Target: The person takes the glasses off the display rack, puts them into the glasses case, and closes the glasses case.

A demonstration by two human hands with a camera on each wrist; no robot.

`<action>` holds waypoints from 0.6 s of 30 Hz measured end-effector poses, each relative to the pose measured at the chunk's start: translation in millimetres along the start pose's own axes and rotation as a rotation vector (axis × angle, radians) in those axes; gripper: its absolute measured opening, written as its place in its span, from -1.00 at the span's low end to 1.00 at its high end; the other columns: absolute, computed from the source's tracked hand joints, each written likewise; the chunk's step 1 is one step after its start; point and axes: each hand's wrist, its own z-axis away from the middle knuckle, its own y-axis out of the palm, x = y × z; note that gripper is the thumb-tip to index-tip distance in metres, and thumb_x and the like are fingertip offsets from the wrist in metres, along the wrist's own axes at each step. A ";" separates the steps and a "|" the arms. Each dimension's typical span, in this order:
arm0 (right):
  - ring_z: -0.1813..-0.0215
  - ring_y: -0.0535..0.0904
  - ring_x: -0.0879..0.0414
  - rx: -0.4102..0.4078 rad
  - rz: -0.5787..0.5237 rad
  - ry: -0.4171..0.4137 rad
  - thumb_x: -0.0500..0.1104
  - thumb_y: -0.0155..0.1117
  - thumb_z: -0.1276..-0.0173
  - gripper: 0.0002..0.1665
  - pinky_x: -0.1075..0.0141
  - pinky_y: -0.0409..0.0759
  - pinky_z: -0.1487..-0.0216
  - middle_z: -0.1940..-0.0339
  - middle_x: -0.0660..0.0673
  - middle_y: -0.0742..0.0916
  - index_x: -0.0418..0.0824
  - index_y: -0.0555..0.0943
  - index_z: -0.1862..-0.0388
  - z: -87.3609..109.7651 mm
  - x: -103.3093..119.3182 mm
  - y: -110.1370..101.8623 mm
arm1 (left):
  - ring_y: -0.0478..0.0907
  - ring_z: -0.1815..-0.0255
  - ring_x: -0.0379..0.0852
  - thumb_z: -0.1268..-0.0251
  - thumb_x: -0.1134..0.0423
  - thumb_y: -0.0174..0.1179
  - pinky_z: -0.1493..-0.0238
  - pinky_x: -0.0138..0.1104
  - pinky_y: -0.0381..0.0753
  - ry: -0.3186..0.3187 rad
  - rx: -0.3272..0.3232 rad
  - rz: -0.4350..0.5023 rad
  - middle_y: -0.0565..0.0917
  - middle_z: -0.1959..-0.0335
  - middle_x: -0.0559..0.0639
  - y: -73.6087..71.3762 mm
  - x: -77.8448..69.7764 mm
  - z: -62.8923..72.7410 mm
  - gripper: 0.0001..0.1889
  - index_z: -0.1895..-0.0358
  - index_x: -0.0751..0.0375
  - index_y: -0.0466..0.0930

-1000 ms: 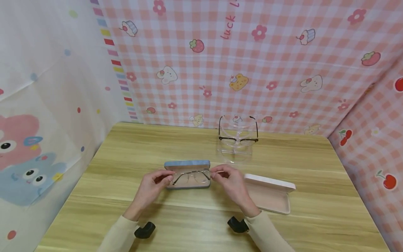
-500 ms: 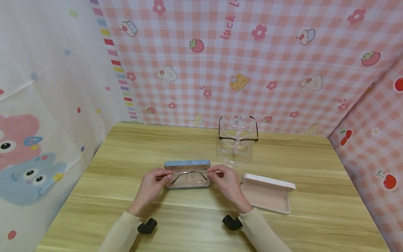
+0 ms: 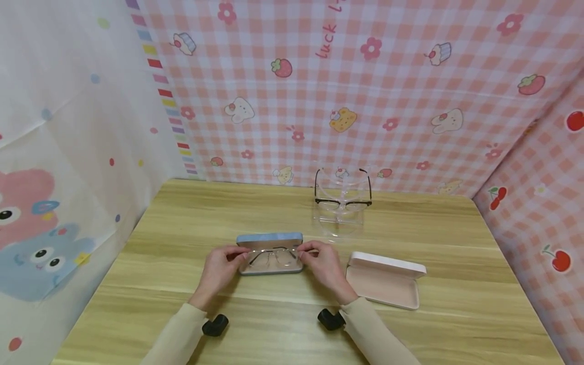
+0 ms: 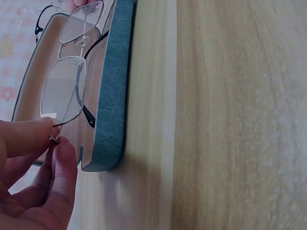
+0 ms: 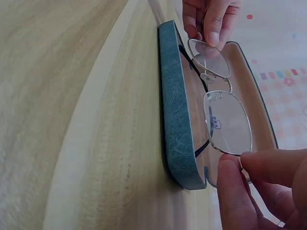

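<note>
Thin metal-framed eyeglasses (image 4: 64,91) with clear lenses hover over the open blue glasses case (image 3: 270,237), their dark-tipped temples folded behind the lenses. My left hand (image 3: 219,268) pinches one outer corner of the frame between thumb and fingertips. At the opposite corner, my right hand (image 3: 323,263) does the same. In the right wrist view, small printing shows on the near lens. The case has a pinkish-beige lining, and its lid stands raised at the back. Both wrist views show the frame partly inside the case opening, close above the lining.
An open white glasses case (image 3: 387,264) lies right of my right hand. Behind it, a clear display stand (image 3: 338,221) holds dark half-rim glasses (image 3: 360,204). The wood-grain table (image 3: 283,329) meets a checked pink cloth (image 3: 274,116) at the back.
My right hand has shifted left with its end of the glasses, which now sit more within the case's width. My left hand has barely moved. The head view has tilted slightly.
</note>
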 end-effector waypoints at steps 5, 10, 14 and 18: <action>0.31 0.65 0.21 -0.003 0.075 -0.004 -0.34 0.39 -0.33 -0.91 0.44 0.55 0.40 0.24 -0.08 0.82 -0.23 0.78 0.23 -2.9 -2.1 1.5 | 0.66 0.13 -0.02 -0.33 0.37 0.37 0.13 -0.26 0.63 -0.047 0.007 -0.020 0.80 0.16 0.11 1.9 4.0 -4.1 -0.89 0.15 0.28 0.83; 0.31 0.62 0.21 -0.003 0.120 -0.015 -0.32 0.40 -0.33 -0.93 0.40 0.57 0.34 0.29 -0.06 0.81 -0.24 0.78 0.24 -5.3 -2.0 2.3 | 0.68 0.14 -0.01 -0.31 0.35 0.38 0.13 -0.21 0.65 -0.052 0.002 -0.052 0.81 0.20 0.10 3.0 6.7 -8.1 -0.90 0.19 0.27 0.84; 0.33 0.60 0.21 -0.006 0.147 -0.009 -0.30 0.40 -0.34 -0.95 0.38 0.55 0.36 0.31 -0.05 0.80 -0.22 0.78 0.27 -7.1 -1.4 2.8 | 0.68 0.14 0.00 -0.29 0.31 0.39 0.11 -0.18 0.64 -0.056 -0.007 -0.079 0.82 0.19 0.08 3.7 7.0 -10.0 -0.90 0.21 0.24 0.85; 0.32 0.60 0.20 -0.005 0.159 -0.003 -0.30 0.40 -0.35 -0.94 0.38 0.55 0.35 0.31 -0.05 0.80 -0.21 0.79 0.28 -6.5 -0.2 2.9 | 0.68 0.15 0.01 -0.28 0.29 0.40 0.12 -0.15 0.62 -0.057 -0.018 -0.093 0.82 0.21 0.06 4.1 6.6 -10.0 -0.90 0.23 0.22 0.85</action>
